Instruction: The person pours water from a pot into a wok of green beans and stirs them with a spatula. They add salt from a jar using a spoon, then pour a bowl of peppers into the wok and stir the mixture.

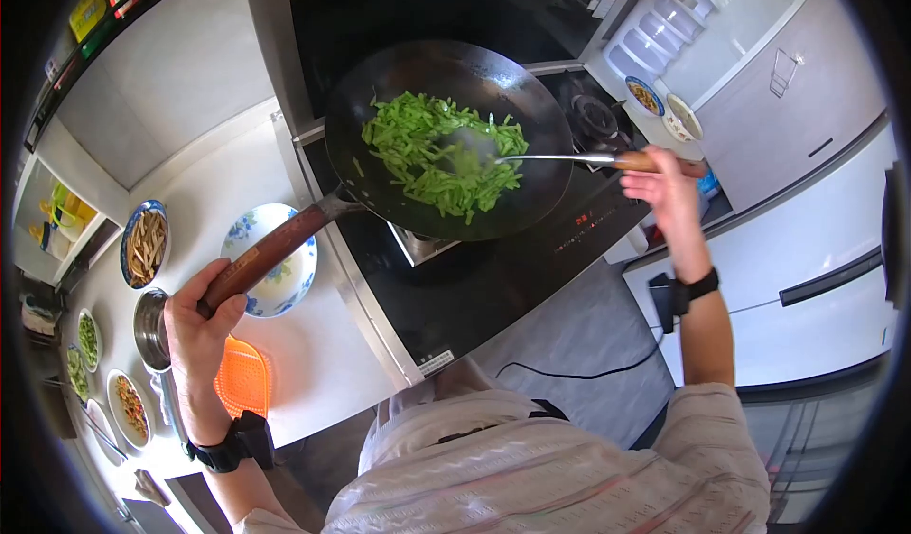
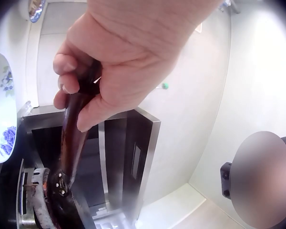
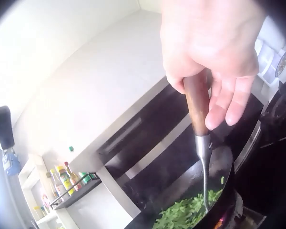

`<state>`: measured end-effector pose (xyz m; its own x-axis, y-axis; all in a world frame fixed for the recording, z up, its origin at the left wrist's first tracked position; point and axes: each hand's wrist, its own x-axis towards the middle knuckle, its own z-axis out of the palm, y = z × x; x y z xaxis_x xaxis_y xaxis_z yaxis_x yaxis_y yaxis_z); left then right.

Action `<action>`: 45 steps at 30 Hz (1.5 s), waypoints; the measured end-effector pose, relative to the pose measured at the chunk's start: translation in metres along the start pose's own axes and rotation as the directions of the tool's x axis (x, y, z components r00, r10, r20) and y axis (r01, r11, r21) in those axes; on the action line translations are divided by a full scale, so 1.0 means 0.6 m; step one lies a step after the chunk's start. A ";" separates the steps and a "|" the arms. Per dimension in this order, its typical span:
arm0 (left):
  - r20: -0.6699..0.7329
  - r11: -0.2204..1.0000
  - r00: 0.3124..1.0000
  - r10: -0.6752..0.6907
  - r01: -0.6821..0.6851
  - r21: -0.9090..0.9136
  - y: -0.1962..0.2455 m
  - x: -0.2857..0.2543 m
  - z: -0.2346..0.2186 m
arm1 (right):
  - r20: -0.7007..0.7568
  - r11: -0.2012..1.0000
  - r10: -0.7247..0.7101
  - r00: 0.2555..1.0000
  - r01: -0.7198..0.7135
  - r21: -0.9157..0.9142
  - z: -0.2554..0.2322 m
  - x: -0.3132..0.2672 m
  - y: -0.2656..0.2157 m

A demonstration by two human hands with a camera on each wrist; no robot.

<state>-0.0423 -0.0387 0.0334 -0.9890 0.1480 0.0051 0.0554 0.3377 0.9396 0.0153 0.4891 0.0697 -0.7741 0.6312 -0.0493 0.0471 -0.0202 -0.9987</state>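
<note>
Chopped green vegetables [image 1: 446, 155] lie spread in a dark wok [image 1: 380, 207] over the stove. My left hand [image 1: 197, 330] grips the wok's brown wooden handle [image 1: 270, 254]; in the left wrist view the thumb and fingers of that hand [image 2: 121, 62] curl round the handle [image 2: 74, 133]. In my right hand [image 1: 669, 202] is the wooden grip of a metal utensil [image 1: 569, 157], its tip among the greens. The right wrist view shows this hand [image 3: 212, 62] around the wooden grip [image 3: 197, 105], some fingers extended. The utensil's head is hidden in the vegetables [image 3: 186, 212].
On the left counter are a floral plate [image 1: 306, 273], an orange basket [image 1: 245, 377], a metal pot [image 1: 150, 330] and several bowls of chopped food, one with brownish strips [image 1: 146, 245]. A second burner [image 1: 596, 117] and two bowls, one pale [image 1: 683, 121], sit at the right.
</note>
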 end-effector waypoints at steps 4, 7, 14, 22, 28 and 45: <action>-0.003 0.999 1.000 0.001 -0.001 -0.037 -0.001 -0.004 0.002 | -0.006 0.998 -0.047 0.999 0.047 0.041 0.038 0.021 -0.005; 0.001 0.997 1.000 0.020 -0.020 -0.077 -0.008 -0.005 0.004 | -0.031 0.995 -0.033 0.999 0.036 0.090 0.010 0.053 -0.026; -0.012 0.997 1.000 0.018 -0.019 -0.070 -0.008 -0.004 0.004 | 0.041 0.988 0.099 0.994 -0.103 0.116 0.050 0.018 0.043; -0.010 0.999 1.000 0.026 -0.026 -0.037 -0.002 -0.002 0.003 | 0.056 0.985 -0.169 0.984 0.168 0.038 0.077 0.007 0.005; -0.007 0.998 1.000 0.014 -0.014 -0.054 -0.005 -0.003 0.004 | 0.271 0.722 -0.288 0.919 0.394 -0.569 0.032 0.036 -0.262; -0.008 0.999 1.000 0.026 -0.027 -0.036 -0.004 -0.002 0.005 | 0.332 0.842 -0.284 0.900 0.399 -0.362 0.151 0.074 -0.183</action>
<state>-0.0406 -0.0371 0.0301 -0.9882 0.1497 0.0326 0.0768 0.3002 0.9508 -0.0812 0.4491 0.1757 -0.9195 0.3158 0.2342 -0.0408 0.5159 -0.8557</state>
